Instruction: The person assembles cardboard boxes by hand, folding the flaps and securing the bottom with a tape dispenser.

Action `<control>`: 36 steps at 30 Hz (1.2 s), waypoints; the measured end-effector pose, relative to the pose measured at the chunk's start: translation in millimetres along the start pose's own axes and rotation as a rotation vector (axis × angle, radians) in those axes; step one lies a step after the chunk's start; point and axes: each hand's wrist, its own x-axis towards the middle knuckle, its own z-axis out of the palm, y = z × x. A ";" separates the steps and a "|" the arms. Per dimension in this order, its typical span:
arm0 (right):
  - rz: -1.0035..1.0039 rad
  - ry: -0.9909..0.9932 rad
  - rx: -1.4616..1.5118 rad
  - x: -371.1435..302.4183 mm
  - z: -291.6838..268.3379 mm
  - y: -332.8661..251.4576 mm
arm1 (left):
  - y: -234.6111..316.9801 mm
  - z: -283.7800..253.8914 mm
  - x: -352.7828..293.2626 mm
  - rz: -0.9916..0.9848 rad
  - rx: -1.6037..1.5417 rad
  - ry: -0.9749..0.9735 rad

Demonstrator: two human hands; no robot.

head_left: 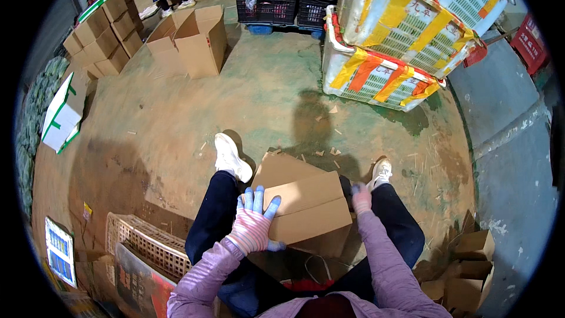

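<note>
Between my knees is a brown cardboard box (312,209), its top flaps folded over and a seam running across them. My left hand (253,228), in a pink-and-white striped glove with blue fingertips, lies spread on the box's left side, thumb apart from the fingers. At the right edge of the box is my right hand (362,200), gloved alike and smeared by motion. A dark object (346,190) shows between it and the box. Its kind is too unclear to name, and I cannot see whether the fingers hold it.
Open cardboard boxes (203,41) stand ahead on the left, near stacked cartons (103,44). White taped crates (382,79) are piled ahead right; black crates (268,9) stand farther back. A plastic basket (150,241) sits by my left leg, small boxes (471,271) lie lower right.
</note>
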 end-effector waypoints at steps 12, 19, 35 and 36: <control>0.025 -0.244 -0.603 -30.8 56.7 27.4 | -5.5 9.1 -4.7 -0.001 -0.028 0.020; 0.305 -0.206 0.902 50.9 -28.7 50.8 | -1.9 4.0 7.0 0.041 -0.041 0.024; -0.334 -0.877 0.614 -20.8 -137.0 -154.2 | -14.0 14.3 -14.6 -0.006 -0.135 0.096; -0.361 -0.889 0.580 -19.4 -137.0 -156.2 | -16.5 21.9 -14.5 0.001 -0.178 0.169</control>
